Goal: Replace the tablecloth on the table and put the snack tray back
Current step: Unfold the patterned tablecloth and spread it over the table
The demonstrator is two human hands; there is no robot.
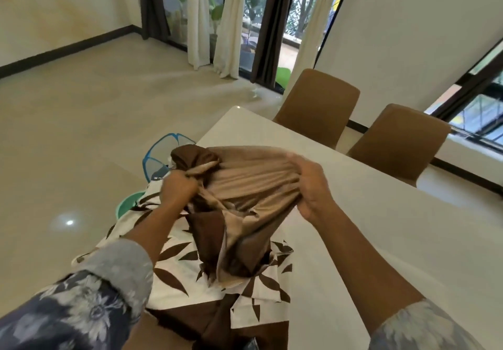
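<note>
Cloth of tan and brown [253, 183], bunched above the near left corner of the white bench [381, 227]. We clench it in both grips: the left grip [178, 189] is fisted on its gathered end, and the right grip [313, 186] pinches the stretched folds. Beneath it, a leaf-print cloth [174, 268] lies crumpled on the bench and spills over the left edge. Past that edge, a blue mesh cover [160, 156] and a green rim [128, 204] sit low beside open floor [81, 132]. Two brown chairs [321, 99] line the far edge.
</note>
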